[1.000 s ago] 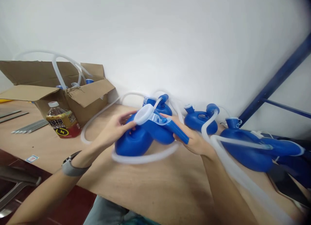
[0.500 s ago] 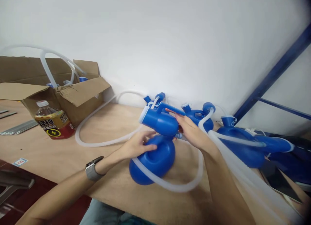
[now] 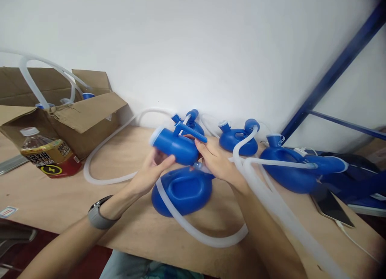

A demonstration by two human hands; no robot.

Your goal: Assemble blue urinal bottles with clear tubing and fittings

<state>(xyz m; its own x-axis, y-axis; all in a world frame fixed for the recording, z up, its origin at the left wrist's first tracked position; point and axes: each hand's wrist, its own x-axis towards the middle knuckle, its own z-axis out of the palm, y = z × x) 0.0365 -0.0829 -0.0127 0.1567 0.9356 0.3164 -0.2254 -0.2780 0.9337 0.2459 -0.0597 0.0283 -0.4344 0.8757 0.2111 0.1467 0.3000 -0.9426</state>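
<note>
My left hand [image 3: 157, 164] supports a blue urinal cup [image 3: 177, 146] from below its white-lidded end, thumb along its underside. My right hand [image 3: 215, 156] grips the cup's other end, near the clear hose connector [image 3: 198, 165]; some of its fingers are hidden behind the cup. A blue handle stands out from the cup's upper side. Just below, a blue urinal bottle [image 3: 183, 192] lies on the table, its handle recess facing me. A whitish ribbed hose [image 3: 208, 241] loops across the bottle and passes under my right forearm.
Several more blue urinal bottles with hoses, one of them here [image 3: 238, 142], stand along the wall. At left are an open cardboard box [image 3: 81, 130] and a drink bottle [image 3: 51, 154]. A phone [image 3: 331, 206] lies at right, below a blue metal frame [image 3: 328, 74].
My left hand has moved from the gap above the lower bottle to the cup's lidded end. The lower bottle has turned, showing more of its recess. My view has swung slightly right.
</note>
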